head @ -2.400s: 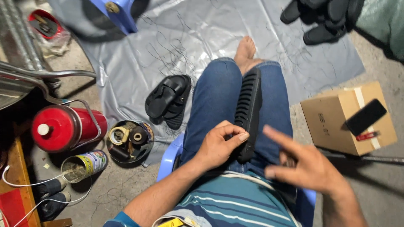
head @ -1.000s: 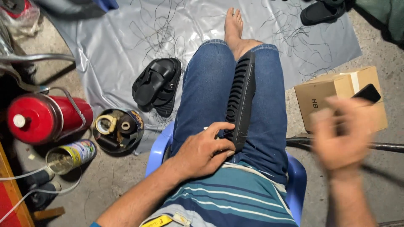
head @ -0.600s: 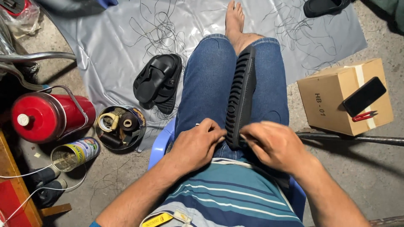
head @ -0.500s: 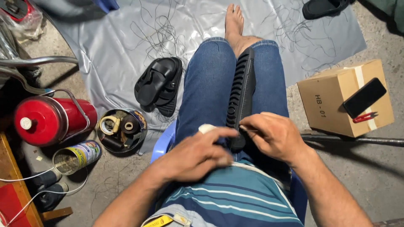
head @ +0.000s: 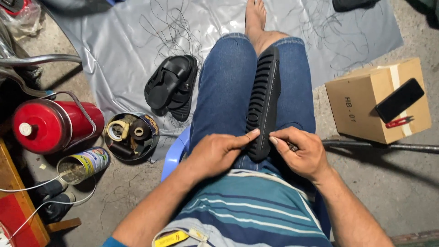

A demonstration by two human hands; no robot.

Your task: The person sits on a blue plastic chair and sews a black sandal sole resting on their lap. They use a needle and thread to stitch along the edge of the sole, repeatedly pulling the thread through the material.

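Observation:
A long black ribbed plastic panel (head: 265, 98) lies lengthwise along my lap, on blue jeans (head: 226, 87). My left hand (head: 219, 153) rests on my left thigh with its forefinger stretched out, touching the panel's near left edge. My right hand (head: 299, 153) is curled at the panel's near right edge, with fingertips pinched together right against it. Whether something thin sits between those fingers is too small to see. My bare foot (head: 256, 18) reaches out onto a grey plastic sheet (head: 114, 41).
Black sandals (head: 171, 87) lie on the sheet to the left. A red cylinder (head: 50, 126), a round tin of tape rolls (head: 130, 135) and an open can (head: 84, 164) sit further left. A cardboard box (head: 366, 105) with a phone (head: 399, 99) and red snips (head: 399, 121) stands at right.
My right hand swung in from the box side to the panel's near end. My left hand shifted across my lap and now points a forefinger at the panel's edge.

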